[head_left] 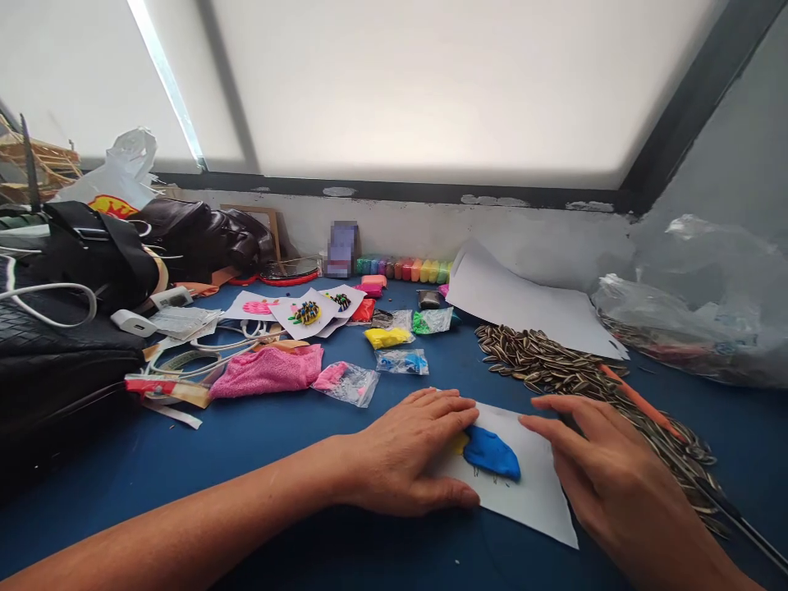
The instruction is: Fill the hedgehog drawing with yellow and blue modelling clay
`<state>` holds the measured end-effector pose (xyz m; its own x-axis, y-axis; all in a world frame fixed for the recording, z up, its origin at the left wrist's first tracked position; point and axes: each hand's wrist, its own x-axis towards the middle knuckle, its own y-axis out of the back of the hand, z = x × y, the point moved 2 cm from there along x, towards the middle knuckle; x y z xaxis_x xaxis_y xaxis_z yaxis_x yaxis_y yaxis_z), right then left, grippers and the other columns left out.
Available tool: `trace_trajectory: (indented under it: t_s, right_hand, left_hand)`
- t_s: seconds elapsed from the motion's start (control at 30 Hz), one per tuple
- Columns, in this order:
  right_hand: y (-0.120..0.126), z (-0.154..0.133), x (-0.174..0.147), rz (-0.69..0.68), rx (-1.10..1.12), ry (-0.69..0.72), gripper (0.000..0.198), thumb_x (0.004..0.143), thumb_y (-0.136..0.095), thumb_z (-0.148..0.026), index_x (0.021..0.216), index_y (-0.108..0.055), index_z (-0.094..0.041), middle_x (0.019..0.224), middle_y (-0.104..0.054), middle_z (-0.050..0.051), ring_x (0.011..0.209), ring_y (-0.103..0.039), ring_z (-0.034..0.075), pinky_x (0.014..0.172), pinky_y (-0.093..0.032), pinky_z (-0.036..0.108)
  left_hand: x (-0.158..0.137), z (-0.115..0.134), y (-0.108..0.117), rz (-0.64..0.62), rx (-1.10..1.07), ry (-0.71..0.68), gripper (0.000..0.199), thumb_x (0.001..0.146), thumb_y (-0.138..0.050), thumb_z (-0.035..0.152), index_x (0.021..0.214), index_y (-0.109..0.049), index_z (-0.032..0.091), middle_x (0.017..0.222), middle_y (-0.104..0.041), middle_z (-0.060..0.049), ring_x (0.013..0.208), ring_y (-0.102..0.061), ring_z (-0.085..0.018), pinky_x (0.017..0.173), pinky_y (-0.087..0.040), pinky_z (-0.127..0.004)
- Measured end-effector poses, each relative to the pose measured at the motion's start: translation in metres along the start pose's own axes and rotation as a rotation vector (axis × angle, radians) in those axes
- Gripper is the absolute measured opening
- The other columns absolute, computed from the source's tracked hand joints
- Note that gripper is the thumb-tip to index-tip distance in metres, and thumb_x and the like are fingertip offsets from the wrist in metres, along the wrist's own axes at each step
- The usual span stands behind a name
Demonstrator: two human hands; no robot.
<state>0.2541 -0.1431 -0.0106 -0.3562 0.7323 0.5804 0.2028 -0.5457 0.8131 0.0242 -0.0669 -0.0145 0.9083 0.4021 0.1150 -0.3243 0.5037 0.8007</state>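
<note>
A flattened piece of blue modelling clay [492, 453] lies on a sheet of white paper [542, 501], with a bit of yellow clay [460, 443] beside it and small pencil marks below. My left hand [419, 451] rests flat on the paper's left part, fingers stretched out, partly covering the yellow clay. To the right, my right hand [607, 468] hovers at the paper's right edge, fingers apart and nothing visible between them. Sunflower seeds [554, 361] are heaped just behind and beside that hand.
Small bags of clay, among them a yellow one [387, 337] and a blue one [403, 362], lie mid-table. A pink cloth [268, 371], cables and a black bag [55, 369] crowd the left. White paper sheets [523, 295] and a plastic bag [707, 304] stand back right.
</note>
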Motion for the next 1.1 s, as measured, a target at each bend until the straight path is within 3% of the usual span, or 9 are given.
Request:
trace_trajectory:
  t_s: [0.1, 0.3, 0.47, 0.87, 1.1]
  right_hand:
    - [0.002, -0.006, -0.005, 0.011, 0.039, 0.124, 0.041, 0.085, -0.045, -0.002, 0.106, -0.072, -0.026, 0.118, -0.066, 0.008, 0.11, -0.062, 0.025, 0.086, -0.054, 0.039]
    - [-0.005, -0.016, -0.011, 0.024, 0.081, 0.111, 0.049, 0.089, -0.039, 0.003, 0.113, -0.071, -0.025, 0.117, -0.067, 0.01, 0.112, -0.06, 0.024, 0.091, -0.051, 0.044]
    - [-0.013, -0.017, -0.014, 0.004, 0.033, 0.14, 0.046, 0.091, -0.038, 0.002, 0.11, -0.072, -0.023, 0.117, -0.067, 0.012, 0.112, -0.059, 0.026, 0.09, -0.051, 0.046]
    - [-0.015, -0.013, -0.012, -0.011, 0.024, 0.138, 0.045, 0.086, -0.042, 0.004, 0.109, -0.07, -0.023, 0.111, -0.067, 0.011, 0.105, -0.061, 0.025, 0.084, -0.054, 0.043]
    - [-0.017, -0.009, -0.015, -0.091, 0.111, 0.023, 0.051, 0.088, -0.037, 0.001, 0.121, -0.065, -0.027, 0.117, -0.064, 0.008, 0.11, -0.06, 0.022, 0.09, -0.053, 0.042]
  left_hand:
    - [0.0, 0.0, 0.0, 0.022, 0.0, -0.012, 0.068, 0.089, -0.063, 0.046, 0.146, -0.04, 0.017, 0.152, -0.042, -0.015, 0.144, -0.033, -0.03, 0.12, -0.023, -0.048]
    - [-0.001, 0.001, -0.001, -0.026, 0.078, 0.0, 0.07, 0.09, -0.06, 0.048, 0.147, -0.04, 0.011, 0.157, -0.032, -0.017, 0.146, -0.027, -0.032, 0.121, -0.02, -0.047]
    - [0.0, 0.0, 0.001, -0.026, 0.066, -0.006, 0.073, 0.09, -0.061, 0.048, 0.149, -0.036, 0.014, 0.156, -0.034, -0.017, 0.146, -0.028, -0.031, 0.121, -0.021, -0.048]
    - [0.0, 0.0, 0.0, -0.013, 0.086, -0.01, 0.067, 0.09, -0.061, 0.05, 0.144, -0.045, 0.014, 0.155, -0.037, -0.016, 0.146, -0.03, -0.03, 0.12, -0.023, -0.045]
    - [0.001, 0.0, 0.002, -0.026, 0.094, 0.003, 0.068, 0.089, -0.062, 0.05, 0.144, -0.045, 0.013, 0.155, -0.036, -0.016, 0.146, -0.029, -0.03, 0.12, -0.024, -0.045]
